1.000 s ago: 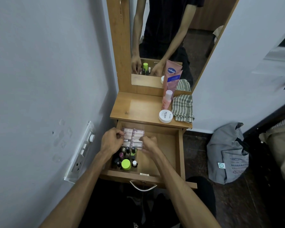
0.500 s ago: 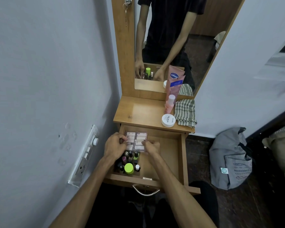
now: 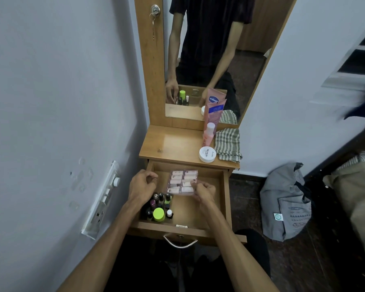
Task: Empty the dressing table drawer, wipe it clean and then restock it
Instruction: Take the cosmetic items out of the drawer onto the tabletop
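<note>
Our right hand (image 3: 204, 190) pinches a clear case (image 3: 182, 182) of pink tubes inside the drawer (image 3: 225, 194). Our left hand (image 3: 141, 186) hovers, fingers curled, empty. Small bottles (image 3: 159, 205) stand at the drawer's front left.

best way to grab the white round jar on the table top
Span the white round jar across its low side wall, coming straight down from above. It lies flat with its lid up, the striped cloth close on its right and the pink bottle behind it.

Both hands, left (image 3: 142, 185) and right (image 3: 204, 191), fingers curled.
</note>
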`<state>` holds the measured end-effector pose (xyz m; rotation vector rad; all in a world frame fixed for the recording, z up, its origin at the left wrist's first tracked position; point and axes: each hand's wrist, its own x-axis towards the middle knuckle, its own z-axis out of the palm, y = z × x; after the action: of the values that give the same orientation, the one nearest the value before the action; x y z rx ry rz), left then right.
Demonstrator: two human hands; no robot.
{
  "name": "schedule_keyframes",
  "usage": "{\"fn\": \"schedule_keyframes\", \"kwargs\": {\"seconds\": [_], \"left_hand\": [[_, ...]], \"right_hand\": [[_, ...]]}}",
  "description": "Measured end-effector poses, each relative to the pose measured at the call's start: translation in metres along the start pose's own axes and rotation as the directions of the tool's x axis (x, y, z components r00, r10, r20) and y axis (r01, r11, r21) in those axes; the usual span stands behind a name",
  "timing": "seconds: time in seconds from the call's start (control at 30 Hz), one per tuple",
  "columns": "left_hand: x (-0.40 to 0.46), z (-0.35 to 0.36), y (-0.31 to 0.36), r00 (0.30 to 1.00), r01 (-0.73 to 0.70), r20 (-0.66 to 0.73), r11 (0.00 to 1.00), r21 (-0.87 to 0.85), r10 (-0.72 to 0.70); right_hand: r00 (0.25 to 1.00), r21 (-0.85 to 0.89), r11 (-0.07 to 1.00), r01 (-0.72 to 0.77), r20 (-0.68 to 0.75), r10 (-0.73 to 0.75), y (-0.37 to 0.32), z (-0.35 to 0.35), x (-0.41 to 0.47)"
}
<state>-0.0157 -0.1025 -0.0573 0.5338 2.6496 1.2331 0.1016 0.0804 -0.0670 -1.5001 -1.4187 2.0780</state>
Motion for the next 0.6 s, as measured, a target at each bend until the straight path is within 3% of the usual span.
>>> {"fn": "schedule_keyframes", "kwargs": {"seconds": [0.4,0.6], "left_hand": [[-0.016,-0.001,0.035,0.998,-0.051,-0.039,0.994,-0.102,0.047],[-0.017,0.001,0.056,0.999,-0.025,0.042,0.985,-0.172,0.032]], "right_hand": [[0.992,0.007,0.993,0.116,-0.058,-0.115,-0.006,-0.059,-0.037],[0.987,0.065,0.985,0.16,-0.004,-0.16,-0.033,-0.065,-0.06]]}}
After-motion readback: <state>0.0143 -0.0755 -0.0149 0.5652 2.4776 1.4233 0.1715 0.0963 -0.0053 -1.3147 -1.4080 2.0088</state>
